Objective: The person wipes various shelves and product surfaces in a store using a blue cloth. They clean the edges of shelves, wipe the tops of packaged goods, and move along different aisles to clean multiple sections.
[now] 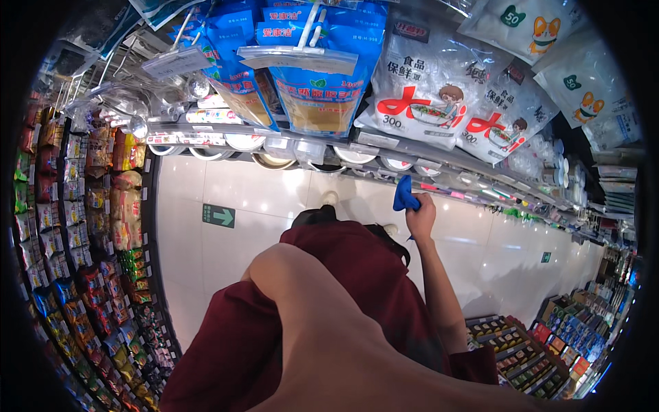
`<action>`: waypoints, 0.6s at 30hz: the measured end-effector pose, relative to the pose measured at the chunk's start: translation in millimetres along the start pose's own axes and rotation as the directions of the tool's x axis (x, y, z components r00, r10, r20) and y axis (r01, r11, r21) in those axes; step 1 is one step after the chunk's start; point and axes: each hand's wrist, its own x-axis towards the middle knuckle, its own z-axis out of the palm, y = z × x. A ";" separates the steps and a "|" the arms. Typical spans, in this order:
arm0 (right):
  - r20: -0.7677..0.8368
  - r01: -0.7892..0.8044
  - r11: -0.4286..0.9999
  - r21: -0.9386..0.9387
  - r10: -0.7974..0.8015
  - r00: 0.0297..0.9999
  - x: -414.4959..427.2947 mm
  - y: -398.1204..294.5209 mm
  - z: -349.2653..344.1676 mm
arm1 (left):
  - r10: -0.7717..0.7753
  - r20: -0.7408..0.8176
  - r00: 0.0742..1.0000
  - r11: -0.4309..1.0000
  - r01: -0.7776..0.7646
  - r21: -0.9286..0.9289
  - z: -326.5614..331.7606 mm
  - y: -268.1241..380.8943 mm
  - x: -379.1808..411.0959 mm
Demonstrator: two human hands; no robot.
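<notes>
In my right hand (421,216), held low over the floor at right of centre, is a bunched blue cloth (405,194). The cloth hangs just before the lower edge of a shelf. My left arm is bent, its elbow towards the shelves and its forearm large across the lower middle; my left hand is out of view. Before me hang blue packs of rubber gloves (316,98) on hooks, with clear bags of food covers (419,98) to their right. White-lidded containers (355,153) stand on the shelf beneath them.
Snack racks (126,206) line the left side. White bags with a dog drawing (587,98) hang at upper right. A tiled floor (247,190) bears a green arrow sign (220,216). Boxed goods (520,355) stand at lower right. Price-tag holders (301,59) jut out on hooks.
</notes>
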 end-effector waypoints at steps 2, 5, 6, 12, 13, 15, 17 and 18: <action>-0.006 -0.012 1.000 0.001 0.012 1.000 12.5 -5.4 0.5 | -0.002 0.008 1.000 1.000 0.002 0.001 -4.0 -1.1 -0.7; -0.010 -0.006 0.999 0.041 0.006 1.000 14.9 -8.2 0.7 | -0.001 0.004 1.000 1.000 0.001 0.004 -4.0 0.2 -0.2; 0.011 -0.063 0.997 0.039 0.062 0.998 7.9 -14.5 -1.9 | -0.011 -0.005 1.000 1.000 0.010 -0.004 -2.5 2.1 -1.1; -0.021 0.018 0.999 0.047 -0.017 1.000 14.5 -10.7 2.0 | -0.006 0.004 1.000 1.000 0.005 0.011 -8.1 1.0 3.4; -0.030 0.041 0.998 0.049 -0.040 0.999 18.4 -7.8 2.1 | 0.000 0.006 1.000 1.000 0.000 0.013 -10.1 0.1 4.4; -0.006 -0.006 0.999 0.039 0.006 1.000 10.7 -6.6 -0.4 | -0.012 0.015 1.000 1.000 0.012 0.006 -14.1 1.2 7.3; -0.006 -0.006 0.999 0.038 0.007 1.000 19.1 -6.7 -1.0 | -0.018 0.016 1.000 1.000 0.018 -0.002 -12.9 2.4 5.8; -0.011 0.004 0.999 0.040 -0.004 1.000 23.6 -7.0 1.0 | -0.019 0.021 1.000 1.000 0.019 -0.003 -14.0 3.3 5.3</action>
